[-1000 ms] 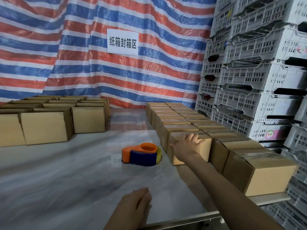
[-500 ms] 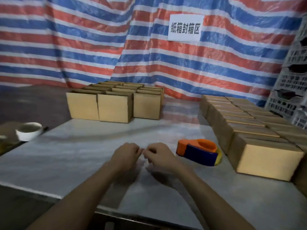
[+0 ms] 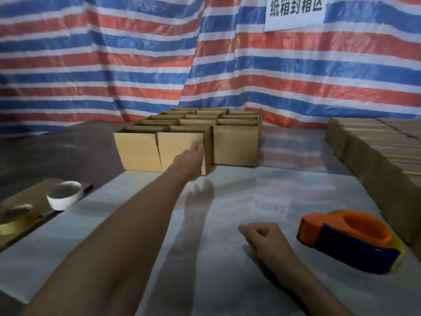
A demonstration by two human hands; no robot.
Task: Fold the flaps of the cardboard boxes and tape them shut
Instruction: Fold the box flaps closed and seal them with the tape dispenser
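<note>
Change: a second ago the right hand was out on the taped boxes [image 3: 376, 144] along the right side; half a second ago both hands met at mid-tabletop; now the left arm is stretched far forward to the batch of open boxes [image 3: 205, 119] at the back; view has swung left with it. Read: one box looks finished and parked; next one being fetched; folding and taping on it not yet begun.

Left hand [image 3: 191, 156]: fingers look straight, spread only a little, tips against the front face of the middle front-row box [image 3: 175, 151] near its right corner; touching, no curl round an edge visible; nothing held. Whether the thumb hooks the corner I cannot tell.

Right hand [image 3: 262, 236]: fingers loosely curled together, resting low on the tabletop [image 3: 284, 179]; holds nothing; near but apart from the tape dispenser [image 3: 348, 242], which sits untouched to its right.

Target box stands upright, touching its left neighbour, top flaps seemingly not sealed; blurred, so flap detail unclear. White tape roll [image 3: 63, 197] lies off the left tabletop edge on a lower surface.

Next, by judgement: pull the box toward the near edge, then fold.
</note>
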